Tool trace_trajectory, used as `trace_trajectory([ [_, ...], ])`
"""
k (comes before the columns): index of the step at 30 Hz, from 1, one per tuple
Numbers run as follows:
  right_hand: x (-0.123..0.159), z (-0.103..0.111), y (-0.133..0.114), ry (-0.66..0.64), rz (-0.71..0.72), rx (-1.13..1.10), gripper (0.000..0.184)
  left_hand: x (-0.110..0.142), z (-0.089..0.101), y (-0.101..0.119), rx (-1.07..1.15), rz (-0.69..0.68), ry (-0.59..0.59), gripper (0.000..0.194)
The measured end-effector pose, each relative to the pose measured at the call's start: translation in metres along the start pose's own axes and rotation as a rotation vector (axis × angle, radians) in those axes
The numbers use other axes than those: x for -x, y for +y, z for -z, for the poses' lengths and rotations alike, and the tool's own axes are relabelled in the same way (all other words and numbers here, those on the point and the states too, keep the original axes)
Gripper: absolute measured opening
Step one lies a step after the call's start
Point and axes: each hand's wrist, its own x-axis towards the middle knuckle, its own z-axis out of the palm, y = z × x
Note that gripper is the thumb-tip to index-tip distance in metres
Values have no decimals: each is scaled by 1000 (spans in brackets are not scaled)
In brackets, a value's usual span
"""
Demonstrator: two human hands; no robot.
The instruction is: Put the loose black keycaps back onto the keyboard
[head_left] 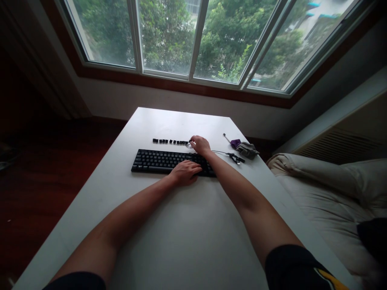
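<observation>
A black keyboard (160, 161) lies across the white table (169, 237). Behind it stands a row of several loose black keycaps (169, 141). My left hand (185, 172) rests flat on the right part of the keyboard, fingers spread over the keys. My right hand (200, 144) reaches past the keyboard to the right end of the keycap row, fingers pinched together there on something small that I cannot make out.
A purple-handled brush (232, 141), a grey cloth bundle (248, 150) and a black cable (232, 156) lie at the table's right edge. A cushioned seat (326, 201) stands to the right. Wooden floor (45, 173) lies left, windows (193, 36) ahead.
</observation>
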Motion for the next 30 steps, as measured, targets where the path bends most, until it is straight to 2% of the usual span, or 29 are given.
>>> trace_trajectory([
  [2, 6, 7, 3, -31, 97, -85, 20, -1, 1, 0, 7, 3, -2, 40],
  [5, 14, 19, 4, -176, 206, -208, 20, -1, 1, 1, 12, 18, -5, 39],
  [9, 17, 28, -2, -348, 289, -213, 18, -1, 0, 1, 17, 27, -3, 39],
  [15, 12, 30, -14, -349, 361, -3, 18, 1, -1, 1, 16, 32, 0, 39],
  [30, 17, 36, -27, -361, 392, 148, 17, 1, -2, 1, 28, 38, 2, 40],
])
